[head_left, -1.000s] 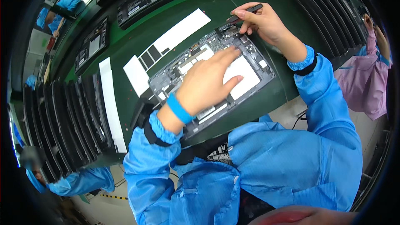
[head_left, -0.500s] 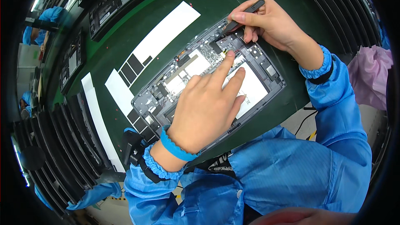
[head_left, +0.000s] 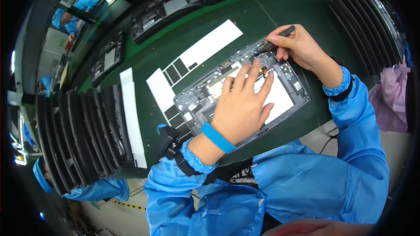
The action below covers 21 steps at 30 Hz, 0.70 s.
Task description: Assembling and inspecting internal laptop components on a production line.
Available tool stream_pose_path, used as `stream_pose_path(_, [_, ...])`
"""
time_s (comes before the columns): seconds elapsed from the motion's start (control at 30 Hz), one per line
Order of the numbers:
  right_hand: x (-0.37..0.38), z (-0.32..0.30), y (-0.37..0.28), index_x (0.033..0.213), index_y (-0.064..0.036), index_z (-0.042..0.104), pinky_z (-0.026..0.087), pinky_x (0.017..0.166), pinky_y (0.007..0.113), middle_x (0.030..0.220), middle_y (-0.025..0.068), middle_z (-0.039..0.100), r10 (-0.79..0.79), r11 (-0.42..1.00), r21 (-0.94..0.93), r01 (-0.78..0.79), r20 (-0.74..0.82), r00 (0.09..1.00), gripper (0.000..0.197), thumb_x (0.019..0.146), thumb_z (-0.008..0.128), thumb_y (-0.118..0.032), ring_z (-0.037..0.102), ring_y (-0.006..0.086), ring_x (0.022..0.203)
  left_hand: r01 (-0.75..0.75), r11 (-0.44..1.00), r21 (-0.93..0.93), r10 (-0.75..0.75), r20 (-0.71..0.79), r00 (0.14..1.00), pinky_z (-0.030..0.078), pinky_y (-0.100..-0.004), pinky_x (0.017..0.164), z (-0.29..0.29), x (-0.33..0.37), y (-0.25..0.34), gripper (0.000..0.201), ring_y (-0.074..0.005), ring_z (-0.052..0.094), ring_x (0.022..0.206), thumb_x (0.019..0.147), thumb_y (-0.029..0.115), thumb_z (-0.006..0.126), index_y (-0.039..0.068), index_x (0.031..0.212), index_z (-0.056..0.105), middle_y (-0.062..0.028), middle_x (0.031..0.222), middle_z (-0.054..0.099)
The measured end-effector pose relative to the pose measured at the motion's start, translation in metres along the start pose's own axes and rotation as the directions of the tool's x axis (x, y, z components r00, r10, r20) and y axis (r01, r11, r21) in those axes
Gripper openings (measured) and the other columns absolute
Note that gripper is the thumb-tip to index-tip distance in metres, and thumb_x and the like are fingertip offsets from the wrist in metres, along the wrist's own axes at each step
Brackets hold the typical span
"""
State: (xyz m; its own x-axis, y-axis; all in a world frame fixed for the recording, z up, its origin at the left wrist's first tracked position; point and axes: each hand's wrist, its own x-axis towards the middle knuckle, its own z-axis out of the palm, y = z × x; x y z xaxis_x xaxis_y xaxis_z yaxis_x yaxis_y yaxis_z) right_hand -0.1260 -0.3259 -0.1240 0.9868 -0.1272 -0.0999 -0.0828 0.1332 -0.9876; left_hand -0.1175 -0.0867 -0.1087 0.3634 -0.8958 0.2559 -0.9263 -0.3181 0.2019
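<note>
An opened laptop base (head_left: 302, 97), dark grey with its circuit board showing, lies slanted on the green bench. My left hand (head_left: 240, 113) rests over its middle with fingers stretched and spread. The fingertips lie by the board and the white battery panel (head_left: 282, 100), hiding part of both. At the far right corner of the base, my right hand (head_left: 299, 46) is closed on black tweezers (head_left: 286, 31). Their lower end points down at the base's far edge; I cannot make out what the tips touch.
White sheets with black pads (head_left: 212, 41) lie beyond the laptop base, and a white strip (head_left: 130, 118) lies left. Rows of black laptop shells stand at the left (head_left: 83, 135) and right (head_left: 367, 30). More opened laptop bases (head_left: 166, 11) line the far side. Co-workers' blue sleeves (head_left: 87, 4) show far left.
The whole view has shifted, so the bench appears farther right and lower. My left fingers have spread from a pointing pose. My right hand keeps the tweezers at the same corner.
</note>
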Motion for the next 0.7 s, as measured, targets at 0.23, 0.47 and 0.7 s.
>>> stream_pose_path(0.23, [0.003,0.004,-0.001,0.099,0.0038,0.066,0.048,0.052,0.017,0.08,0.01,0.067,-0.012,0.999,-0.033,0.012,0.014,1.0,0.023,0.087,0.068,-0.016,0.063,0.0101,0.06,-0.087,0.996,0.003,0.087,0.013,0.996,0.038,-0.0443,0.095,-0.002,0.0,0.0,0.042,-0.0302,0.045,0.124,0.082,0.019,0.063,0.009,0.123,0.056,-0.015,0.134,0.048])
stream_pose_path(0.47, [0.003,0.001,0.0,0.101,0.004,0.065,0.05,0.055,0.019,0.085,0.0131,0.067,-0.073,0.997,-0.001,0.073,0.023,0.997,0.024,0.088,0.066,-0.016,0.065,0.0122,0.063,-0.105,0.989,-0.109,0.103,-0.019,0.994,0.041,-0.0403,0.093,-0.003,0.004,0.0,0.036,-0.032,0.052,0.116,0.08,0.014,0.064,0.01,0.116,0.061,-0.0164,0.13,0.052])
stream_pose_path(0.7, [0.0,0.005,0.001,0.099,0.0032,0.066,0.048,0.051,0.017,0.079,0.0118,0.068,-0.12,0.992,-0.047,0.119,-0.022,0.993,0.024,0.087,0.068,-0.018,0.064,0.01,0.057,-0.028,0.997,-0.069,0.023,-0.074,0.997,0.042,-0.0419,0.093,-0.009,0.008,0.003,0.04,-0.0362,0.046,0.12,0.074,0.017,0.071,0.008,0.112,0.063,-0.0203,0.135,0.045])
